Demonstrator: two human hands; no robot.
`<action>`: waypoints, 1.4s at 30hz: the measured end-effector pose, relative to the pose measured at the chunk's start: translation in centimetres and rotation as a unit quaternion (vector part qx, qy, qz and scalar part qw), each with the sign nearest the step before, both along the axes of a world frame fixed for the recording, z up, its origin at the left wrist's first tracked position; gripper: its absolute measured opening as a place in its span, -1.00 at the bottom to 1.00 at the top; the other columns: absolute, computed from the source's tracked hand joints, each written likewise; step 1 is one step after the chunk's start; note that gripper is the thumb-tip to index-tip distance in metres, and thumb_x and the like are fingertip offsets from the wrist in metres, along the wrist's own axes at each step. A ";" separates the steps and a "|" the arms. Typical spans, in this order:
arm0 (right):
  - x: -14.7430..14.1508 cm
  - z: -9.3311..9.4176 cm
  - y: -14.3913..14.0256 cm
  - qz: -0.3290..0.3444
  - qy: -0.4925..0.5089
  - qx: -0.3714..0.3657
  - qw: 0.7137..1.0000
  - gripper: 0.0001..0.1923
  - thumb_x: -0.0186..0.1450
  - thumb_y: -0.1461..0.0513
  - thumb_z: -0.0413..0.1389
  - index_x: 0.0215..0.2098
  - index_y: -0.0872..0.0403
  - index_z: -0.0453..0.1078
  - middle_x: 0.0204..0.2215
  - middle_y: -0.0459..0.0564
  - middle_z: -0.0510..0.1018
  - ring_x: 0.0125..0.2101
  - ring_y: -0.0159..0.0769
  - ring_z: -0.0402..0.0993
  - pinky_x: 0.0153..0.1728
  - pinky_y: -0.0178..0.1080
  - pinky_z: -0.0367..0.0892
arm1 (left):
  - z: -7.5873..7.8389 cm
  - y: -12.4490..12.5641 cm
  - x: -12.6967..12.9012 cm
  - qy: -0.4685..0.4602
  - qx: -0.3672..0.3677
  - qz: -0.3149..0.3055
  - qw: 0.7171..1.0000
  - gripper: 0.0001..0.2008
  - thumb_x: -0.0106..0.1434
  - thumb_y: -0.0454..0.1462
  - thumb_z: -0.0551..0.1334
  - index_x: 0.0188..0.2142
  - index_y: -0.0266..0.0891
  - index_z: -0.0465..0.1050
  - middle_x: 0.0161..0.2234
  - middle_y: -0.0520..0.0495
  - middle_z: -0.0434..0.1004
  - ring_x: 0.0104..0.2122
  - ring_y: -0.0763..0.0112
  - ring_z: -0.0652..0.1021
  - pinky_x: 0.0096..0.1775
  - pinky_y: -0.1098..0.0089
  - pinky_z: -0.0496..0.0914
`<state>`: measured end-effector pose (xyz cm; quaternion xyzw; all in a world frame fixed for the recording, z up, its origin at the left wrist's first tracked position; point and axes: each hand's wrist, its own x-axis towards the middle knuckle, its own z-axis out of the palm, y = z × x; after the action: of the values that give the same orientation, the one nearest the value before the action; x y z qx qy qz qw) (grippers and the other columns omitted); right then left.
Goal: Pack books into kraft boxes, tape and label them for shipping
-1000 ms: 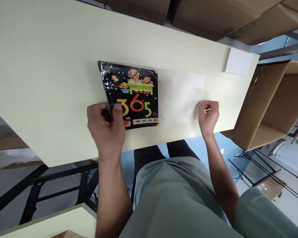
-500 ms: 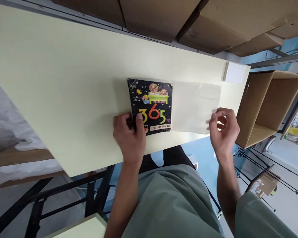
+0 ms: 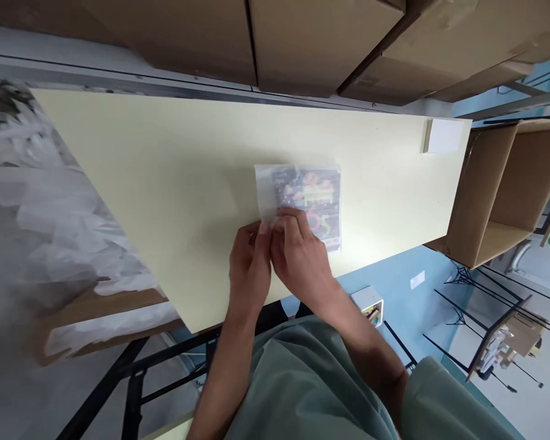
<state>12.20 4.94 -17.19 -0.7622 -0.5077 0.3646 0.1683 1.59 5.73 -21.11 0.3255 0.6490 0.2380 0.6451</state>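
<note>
A dark picture book shows blurred through a frosted, see-through plastic cover. Whether the plastic is a sleeve or a folded sheet, I cannot tell. Past the book's left side, a bare strip of plastic sticks out. My left hand is closed at the lower left of this strip, thumb and fingers pinching the plastic edge. Right beside it, my right hand is also closed on the plastic, its fingers bent and covering the book's lower left part. The fingertips of both hands nearly meet.
The pale table carries a small white box at its far right corner. Cardboard boxes line the back edge. An open carton stands off the right end. White plastic bags lie in a carton past the left end.
My right hand has come left from the plastic's far end to beside my left hand. Plastic now covers the book, which lay bare before, and the book sits slightly further right.
</note>
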 end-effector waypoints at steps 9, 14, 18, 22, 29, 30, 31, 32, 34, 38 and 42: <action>9.3 0.7 -2.7 -0.259 0.003 0.037 0.965 -0.68 0.48 -0.02 0.24 0.03 0.00 0.46 0.04 0.11 0.67 0.02 -0.14 0.63 -0.04 -0.07 0.62 | 0.0 0.6 1.3 0.124 0.006 -0.042 0.991 -0.74 0.43 -0.04 0.27 -0.18 -0.17 0.55 -0.27 -0.11 0.72 -0.21 0.20 0.71 -0.17 0.30 0.59; 11.1 -2.1 -2.1 -0.262 0.061 -0.042 0.962 -0.49 0.36 -0.15 0.35 -0.01 0.06 0.52 -0.16 0.03 0.66 -0.13 -0.20 0.59 -0.07 -0.11 0.55 | -0.3 0.7 1.7 0.139 0.012 -0.023 0.990 -0.77 0.39 -0.09 0.30 -0.18 -0.20 0.60 -0.28 -0.11 0.74 -0.22 0.20 0.73 -0.15 0.30 0.61; 10.3 -1.2 -0.7 -0.222 0.138 -0.088 0.961 -0.56 0.37 -0.16 0.33 -0.16 0.02 0.51 -0.23 -0.04 0.61 -0.19 -0.19 0.56 -0.17 -0.13 0.51 | -0.8 0.6 1.9 0.125 0.018 -0.002 0.992 -0.80 0.37 -0.12 0.31 -0.18 -0.20 0.58 -0.29 -0.10 0.74 -0.23 0.22 0.73 -0.16 0.30 0.62; 8.6 1.6 0.2 -0.188 0.216 -0.073 0.955 -0.60 0.41 -0.09 0.32 -0.01 0.01 0.47 -0.17 -0.04 0.62 -0.14 -0.17 0.58 -0.14 -0.11 0.53 | -0.8 0.1 1.3 0.089 0.019 0.049 0.995 -0.76 0.35 -0.16 0.34 -0.04 -0.17 0.49 -0.29 -0.06 0.72 -0.29 0.28 0.73 -0.22 0.32 0.61; 3.9 4.5 2.8 -0.132 0.314 -0.036 0.940 -0.54 0.41 -0.12 0.35 0.07 -0.04 0.46 -0.12 -0.02 0.63 -0.08 -0.11 0.61 -0.07 -0.04 0.59 | 3.2 1.9 -5.0 0.041 0.117 0.090 0.988 -0.76 0.40 -0.05 0.36 -0.10 -0.14 0.63 -0.03 -0.12 0.74 0.07 0.12 0.71 0.08 0.19 0.64; 3.0 4.2 3.4 -0.127 0.337 -0.031 0.933 -0.54 0.42 -0.14 0.33 0.07 -0.05 0.47 -0.12 -0.02 0.64 -0.08 -0.10 0.61 -0.06 -0.03 0.60 | 3.8 2.5 -6.2 0.032 0.115 0.104 0.987 -0.71 0.43 -0.01 0.34 -0.09 -0.15 0.64 -0.09 -0.12 0.74 0.02 0.13 0.72 0.03 0.20 0.66; 2.0 3.8 4.1 -0.122 0.357 -0.026 0.926 -0.53 0.42 -0.17 0.31 0.08 -0.05 0.47 -0.12 -0.01 0.64 -0.07 -0.08 0.62 -0.05 -0.01 0.60 | 4.3 3.2 -7.3 0.022 0.109 0.119 0.987 -0.66 0.45 0.03 0.31 -0.08 -0.16 0.65 -0.14 -0.11 0.74 -0.03 0.13 0.73 -0.02 0.22 0.67; 1.0 3.1 4.9 -0.117 0.374 -0.020 0.920 -0.52 0.43 -0.18 0.29 0.08 -0.06 0.48 -0.12 -0.01 0.64 -0.06 -0.06 0.62 -0.04 0.00 0.60 | 4.6 3.9 -8.4 0.011 0.101 0.131 0.986 -0.62 0.46 0.06 0.30 -0.05 -0.17 0.66 -0.17 -0.11 0.73 -0.06 0.14 0.73 -0.07 0.23 0.68; -1.0 1.4 6.6 -0.109 0.386 -0.004 0.916 -0.51 0.43 -0.20 0.27 0.07 -0.06 0.47 -0.12 0.00 0.63 -0.05 -0.05 0.62 -0.04 -0.01 0.59 | 4.3 5.3 -10.2 0.005 0.096 0.146 0.985 -0.56 0.43 0.11 0.34 0.02 -0.16 0.67 -0.17 -0.11 0.74 -0.08 0.13 0.73 -0.12 0.24 0.68; -3.7 -2.6 9.1 -0.106 0.281 0.038 0.953 -0.58 0.43 -0.15 0.26 -0.06 -0.03 0.41 -0.19 -0.02 0.56 -0.15 -0.13 0.54 -0.10 -0.06 0.54 | 1.2 7.6 -11.9 0.049 0.106 0.150 0.982 -0.48 0.32 0.12 0.46 0.07 -0.18 0.67 -0.15 -0.11 0.74 -0.19 0.20 0.72 -0.29 0.33 0.66; -5.0 -5.7 9.7 -0.081 0.034 0.114 0.990 -0.64 0.38 -0.07 0.29 -0.17 -0.01 0.36 -0.11 0.05 0.45 -0.02 -0.06 0.43 0.05 0.06 0.50 | -1.6 8.3 -11.3 0.097 0.107 0.126 0.981 -0.54 0.45 0.09 0.32 0.09 -0.17 0.66 -0.19 -0.08 0.72 -0.36 0.29 0.67 -0.41 0.36 0.58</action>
<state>7.19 14.64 -22.89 -0.7640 -0.4762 0.3154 0.3000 -9.71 14.03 -22.71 0.3296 0.7154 0.3526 0.5052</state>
